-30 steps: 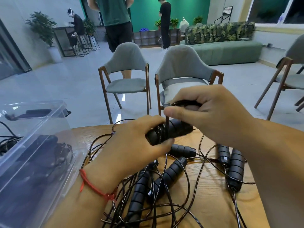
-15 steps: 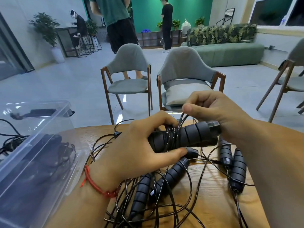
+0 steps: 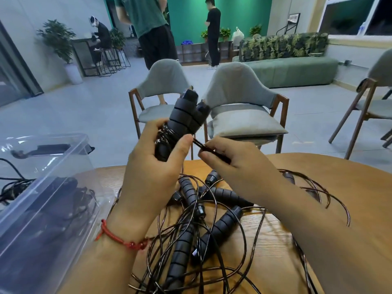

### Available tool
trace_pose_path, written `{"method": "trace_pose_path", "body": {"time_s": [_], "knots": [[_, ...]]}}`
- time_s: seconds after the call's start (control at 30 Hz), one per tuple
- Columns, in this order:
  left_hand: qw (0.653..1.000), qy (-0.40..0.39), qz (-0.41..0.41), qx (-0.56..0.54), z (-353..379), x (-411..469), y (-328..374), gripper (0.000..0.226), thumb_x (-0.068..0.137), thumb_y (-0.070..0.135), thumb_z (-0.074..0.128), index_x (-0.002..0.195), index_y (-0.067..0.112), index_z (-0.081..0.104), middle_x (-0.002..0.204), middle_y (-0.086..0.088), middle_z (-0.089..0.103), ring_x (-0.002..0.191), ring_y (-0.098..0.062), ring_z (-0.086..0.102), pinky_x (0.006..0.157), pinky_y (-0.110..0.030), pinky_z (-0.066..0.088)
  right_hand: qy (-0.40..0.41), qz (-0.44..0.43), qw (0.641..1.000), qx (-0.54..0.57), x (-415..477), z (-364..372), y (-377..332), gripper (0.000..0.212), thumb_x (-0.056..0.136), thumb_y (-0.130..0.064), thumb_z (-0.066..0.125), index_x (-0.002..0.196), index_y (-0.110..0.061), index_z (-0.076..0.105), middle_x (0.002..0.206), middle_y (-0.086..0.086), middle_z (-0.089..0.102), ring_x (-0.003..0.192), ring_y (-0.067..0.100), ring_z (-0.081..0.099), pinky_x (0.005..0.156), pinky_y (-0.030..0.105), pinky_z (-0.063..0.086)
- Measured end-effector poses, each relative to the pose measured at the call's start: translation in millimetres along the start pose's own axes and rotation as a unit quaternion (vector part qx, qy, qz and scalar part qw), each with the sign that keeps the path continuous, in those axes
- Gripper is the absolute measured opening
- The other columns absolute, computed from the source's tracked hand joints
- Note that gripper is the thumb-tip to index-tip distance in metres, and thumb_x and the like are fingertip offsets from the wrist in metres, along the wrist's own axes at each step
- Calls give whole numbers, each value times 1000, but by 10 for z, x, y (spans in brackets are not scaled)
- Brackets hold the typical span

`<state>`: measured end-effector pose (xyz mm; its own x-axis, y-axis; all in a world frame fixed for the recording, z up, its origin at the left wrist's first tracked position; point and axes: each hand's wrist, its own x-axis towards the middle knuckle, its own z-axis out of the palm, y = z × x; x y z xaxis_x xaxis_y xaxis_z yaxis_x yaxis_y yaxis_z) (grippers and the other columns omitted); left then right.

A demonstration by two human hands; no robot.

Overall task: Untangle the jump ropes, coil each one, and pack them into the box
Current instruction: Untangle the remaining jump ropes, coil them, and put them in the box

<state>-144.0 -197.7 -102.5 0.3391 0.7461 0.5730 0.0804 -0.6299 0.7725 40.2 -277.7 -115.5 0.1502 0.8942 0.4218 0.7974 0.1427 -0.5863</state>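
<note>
view: head
left hand (image 3: pixel 152 166): clenched round a black handle pair (image 3: pixel 186 115), which is held tilted up above the table (image 3: pixel 339 187); cord is wound round the lower part
right hand (image 3: pixel 237 166): a cord (image 3: pixel 209 150) end is pinched just beside the left thumb
jump ropes (image 3: pixel 201 219): piled in a tangle on the table under both hands
box (image 3: pixel 53 177): clear plastic, seen at the left; dark ropes are packed inside
</note>
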Motion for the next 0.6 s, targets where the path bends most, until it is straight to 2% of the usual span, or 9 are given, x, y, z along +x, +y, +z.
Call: {"method": "trace_pose_path", "body": {"time_s": [0.13, 0.27, 0.33, 0.4, 0.5, 0.6], "knots": [[996, -9, 13, 89, 39, -1, -110, 31, 99, 45, 71, 124, 39, 53, 98, 12, 67, 83, -9, 67, 66, -17, 50, 9, -61, 987, -145, -25, -7, -152, 22, 110, -49, 49, 112, -34, 65, 76, -16, 58, 70, 10, 55, 60, 31, 34], [988, -57, -9, 142, 28, 15, -237, 41, 100, 52, 65, 135, 45, 46, 113, 12, 61, 96, -8, 64, 74, -27, 51, 45, -95, 974, -201, -54, -108, -217, 25, 109, -50, 50, 105, -32, 66, 79, -11, 66, 71, 12, 60, 58, 28, 39], [984, -91, -5, 152, 17, 15, -255, 42, 101, 53, 64, 138, 46, 45, 117, 12, 59, 98, -7, 63, 77, -32, 55, 76, -104, 968, -214, -49, -182, -206, 25, 107, -50, 53, 99, -31, 66, 75, -11, 63, 66, 12, 57, 56, 18, 30], [978, -134, 10, 160, 43, -10, -228, 45, 101, 52, 65, 140, 47, 45, 121, 14, 56, 100, -7, 63, 80, -37, 59, 81, -118, 964, -225, -43, -251, -201, 25, 108, -49, 55, 95, -30, 65, 71, -12, 56, 63, 11, 51, 56, 17, 24], [965, -191, 27, 175, 122, -79, -190, 45, 95, 51, 70, 134, 47, 49, 121, 21, 54, 103, -6, 63, 83, -41, 61, 21, -161, 959, -234, -40, -305, -215, 30, 103, -52, 51, 89, -29, 65, 73, -14, 58, 64, 13, 54, 55, 26, 33], [962, -209, 31, 172, 156, -113, -170, 29, 93, 55, 70, 115, 45, 55, 101, 18, 60, 87, -3, 62, 70, -31, 54, -45, -163, 957, -236, -31, -375, -219, 35, 99, -59, 42, 88, -34, 63, 75, -15, 60, 65, 12, 56, 55, 26, 30]]}}
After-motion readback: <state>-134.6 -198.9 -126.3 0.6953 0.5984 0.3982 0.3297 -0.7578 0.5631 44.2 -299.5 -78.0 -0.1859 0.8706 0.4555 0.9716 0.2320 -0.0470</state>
